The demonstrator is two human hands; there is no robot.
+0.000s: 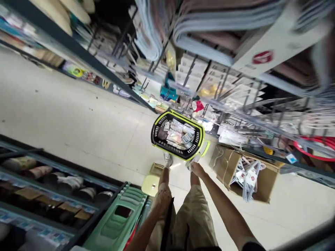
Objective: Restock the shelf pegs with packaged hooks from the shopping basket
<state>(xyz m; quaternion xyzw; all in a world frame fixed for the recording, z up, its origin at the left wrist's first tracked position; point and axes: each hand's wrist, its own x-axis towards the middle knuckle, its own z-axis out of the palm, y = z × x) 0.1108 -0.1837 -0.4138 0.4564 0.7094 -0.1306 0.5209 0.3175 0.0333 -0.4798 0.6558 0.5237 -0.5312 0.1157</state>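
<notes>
A black shopping basket [157,130] with a lime-green rim and handle stands on the pale floor just ahead of my shoes, filled with several small packaged goods. My right hand [197,169] reaches down to the basket's near rim, beside the green handle; its fingers are too blurred to read. My left hand [163,197] rests on my left knee over beige trousers and looks loosely curled. Whether it holds anything does not show.
Store shelves line both sides of the aisle. An open cardboard box [264,177] of white hangers sits right of the basket. A pale yellow stool [151,184] and stacked green plastic stools [117,219] stand at left. A red hoop [318,148] hangs at right.
</notes>
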